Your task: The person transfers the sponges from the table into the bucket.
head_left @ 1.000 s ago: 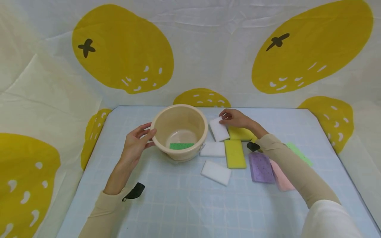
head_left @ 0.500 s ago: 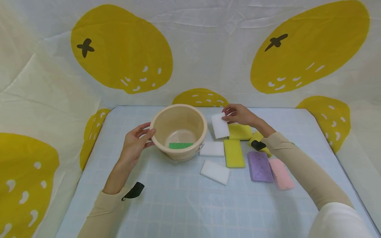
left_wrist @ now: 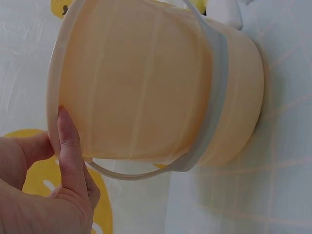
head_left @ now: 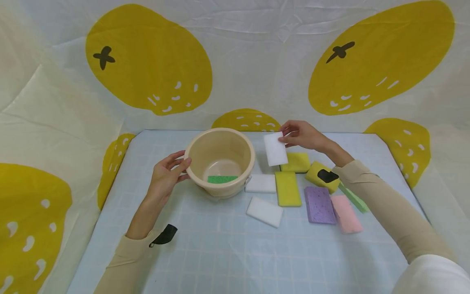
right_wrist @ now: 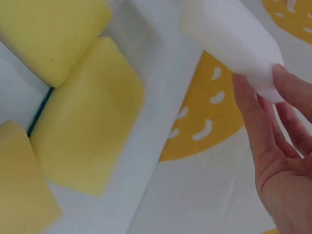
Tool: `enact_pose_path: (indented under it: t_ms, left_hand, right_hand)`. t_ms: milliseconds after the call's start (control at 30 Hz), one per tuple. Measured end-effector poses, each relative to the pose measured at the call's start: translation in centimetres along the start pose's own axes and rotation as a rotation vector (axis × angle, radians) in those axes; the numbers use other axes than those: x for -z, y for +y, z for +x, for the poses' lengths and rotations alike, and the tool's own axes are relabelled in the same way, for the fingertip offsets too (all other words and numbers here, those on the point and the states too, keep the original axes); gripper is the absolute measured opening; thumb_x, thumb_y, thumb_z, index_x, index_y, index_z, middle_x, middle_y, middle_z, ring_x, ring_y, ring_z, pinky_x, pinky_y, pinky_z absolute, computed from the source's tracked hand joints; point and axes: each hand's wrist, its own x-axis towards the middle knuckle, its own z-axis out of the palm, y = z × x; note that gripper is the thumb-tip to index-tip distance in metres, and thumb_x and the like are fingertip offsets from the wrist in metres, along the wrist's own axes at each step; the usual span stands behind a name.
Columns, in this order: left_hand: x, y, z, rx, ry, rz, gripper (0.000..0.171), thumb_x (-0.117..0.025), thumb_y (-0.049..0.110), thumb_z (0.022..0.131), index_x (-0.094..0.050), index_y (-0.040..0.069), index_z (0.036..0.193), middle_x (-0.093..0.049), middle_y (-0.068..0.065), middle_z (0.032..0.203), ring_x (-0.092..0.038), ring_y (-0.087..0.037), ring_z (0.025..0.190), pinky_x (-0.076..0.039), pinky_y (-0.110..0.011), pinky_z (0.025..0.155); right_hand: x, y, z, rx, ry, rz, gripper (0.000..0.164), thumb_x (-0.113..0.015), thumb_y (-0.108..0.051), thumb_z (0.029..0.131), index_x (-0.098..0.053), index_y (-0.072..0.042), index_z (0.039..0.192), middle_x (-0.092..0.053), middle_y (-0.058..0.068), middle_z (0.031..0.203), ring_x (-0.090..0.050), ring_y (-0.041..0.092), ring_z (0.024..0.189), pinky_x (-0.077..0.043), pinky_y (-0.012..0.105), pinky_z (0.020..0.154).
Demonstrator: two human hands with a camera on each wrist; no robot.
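Bucket (head_left: pixel 224 149): on the surface (head_left: pixel 205 253), its rim pinched by the left grip (head_left: pixel 165 173), to steady it, I'd say.
White sponge (head_left: pixel 276 149): lifted, pinched near an end by the right grip (head_left: pixel 302 135), maybe leaving the rest free.
Yellow sponges (head_left: pixel 288 188): 3, lying near.

Mid head view, the bucket (head_left: pixel 228 189) hides part of the green sponge (head_left: pixel 222 179). In the right wrist view, the top edge crops the white sponge (right_wrist: pixel 229 41), the left edge 2 yellow sponges (right_wrist: pixel 22 187).
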Motion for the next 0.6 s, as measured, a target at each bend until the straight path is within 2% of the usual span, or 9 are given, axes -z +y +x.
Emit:
enact_pose_path:
  t_ms: [333,600]
  left_hand:
    - [0.0,0.1,-0.1,-0.001,0.001,0.008,0.057,-0.076,0.023,0.096,-0.055,0.002,0.144,-0.06,-0.005,0.108,-0.067,-0.01,0.083,-0.063,-0.026,0.078]
    - [0.0,0.1,-0.1,0.001,0.001,0.014,0.056,-0.075,0.022,0.096,-0.055,0.003,0.145,-0.061,-0.005,0.108,-0.066,-0.01,0.083,-0.063,-0.026,0.078]
  right_hand:
    - [1.3,-2.7,-0.4,0.003,0.005,-0.013,0.033,-0.073,-0.009,0.097,-0.058,0.002,0.124,-0.06,0.02,0.117,-0.068,0.03,0.102,-0.064,0.037,0.082]
    - [1.8,-5.6,-0.2,0.059,0.001,0.005,0.032,-0.072,-0.009,0.097,-0.058,0.002,0.124,-0.061,0.018,0.117,-0.068,0.027,0.1,-0.064,0.036,0.082]
